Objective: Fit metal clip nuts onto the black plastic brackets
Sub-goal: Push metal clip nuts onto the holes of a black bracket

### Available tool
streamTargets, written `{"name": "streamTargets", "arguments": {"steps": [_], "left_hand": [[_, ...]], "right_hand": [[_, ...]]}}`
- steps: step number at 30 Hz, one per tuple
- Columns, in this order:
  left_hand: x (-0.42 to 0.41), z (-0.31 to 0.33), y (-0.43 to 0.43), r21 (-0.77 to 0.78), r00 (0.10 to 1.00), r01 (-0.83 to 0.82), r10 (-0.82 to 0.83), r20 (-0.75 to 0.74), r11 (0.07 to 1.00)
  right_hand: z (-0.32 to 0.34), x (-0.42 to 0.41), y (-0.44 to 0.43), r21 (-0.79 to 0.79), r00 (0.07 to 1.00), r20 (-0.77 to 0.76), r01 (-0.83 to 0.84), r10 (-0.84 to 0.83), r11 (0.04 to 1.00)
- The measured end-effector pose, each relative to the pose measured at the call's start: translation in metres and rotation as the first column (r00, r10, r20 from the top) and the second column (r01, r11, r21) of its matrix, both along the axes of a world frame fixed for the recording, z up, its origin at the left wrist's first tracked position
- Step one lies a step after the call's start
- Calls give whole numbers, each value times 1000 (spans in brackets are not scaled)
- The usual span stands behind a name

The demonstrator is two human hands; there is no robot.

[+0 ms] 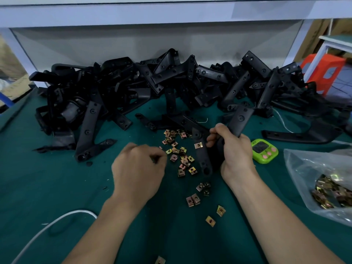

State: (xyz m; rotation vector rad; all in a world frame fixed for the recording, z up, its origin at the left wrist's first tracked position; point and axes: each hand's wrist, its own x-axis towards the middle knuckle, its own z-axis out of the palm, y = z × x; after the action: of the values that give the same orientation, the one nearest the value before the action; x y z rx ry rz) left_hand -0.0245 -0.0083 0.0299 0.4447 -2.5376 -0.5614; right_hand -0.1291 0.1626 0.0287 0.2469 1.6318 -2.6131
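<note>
Right grip (236, 149) clasps a black bracket (202, 159) carrying one clip nut (198, 145).

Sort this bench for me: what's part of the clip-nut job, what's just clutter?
Job: held bracket in the right hand, one fitted clip nut on it; loose clip nuts by the left hand; bracket pile; bag of clip nuts.
Lying about: green timer; white cable; orange plastic object.
</note>
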Motion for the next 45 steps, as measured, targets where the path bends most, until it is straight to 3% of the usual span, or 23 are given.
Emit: {"name": "streamTargets", "arguments": {"steps": [3,6,14,18,24,30,33,45], "left_hand": [[-3,-7,1,129,969,216,-228,90,968],[-6,-14,11,173,945,293,-312,95,940],[-11,-17,25,10,945,316,-316,79,949],[-10,-20,23,124,946,321,-325,11,939],[-7,-14,26,472,970,236,-174,-172,850],[-8,-15,29,643,980,200,-154,-127,740],[-8,-15,30,691,982,191,-147,-123,697],[-3,-10,31,648,971,239,-164,-175,723]], "right_hand": [[0,-2,1,-33,1000,27,12,-11,999],[0,-3,2,-63,999,38,23,-20,998],[0,-2,2,-54,999,51,8,-5,999],[0,-1,2,-43,998,58,7,-4,999],[2,0,2,-58,998,70,7,-3,998],[3,1,1,-76,996,92,-10,17,997],[3,2,1,-84,995,102,-11,20,996],[3,1,1,-86,995,100,-10,19,996]]}}
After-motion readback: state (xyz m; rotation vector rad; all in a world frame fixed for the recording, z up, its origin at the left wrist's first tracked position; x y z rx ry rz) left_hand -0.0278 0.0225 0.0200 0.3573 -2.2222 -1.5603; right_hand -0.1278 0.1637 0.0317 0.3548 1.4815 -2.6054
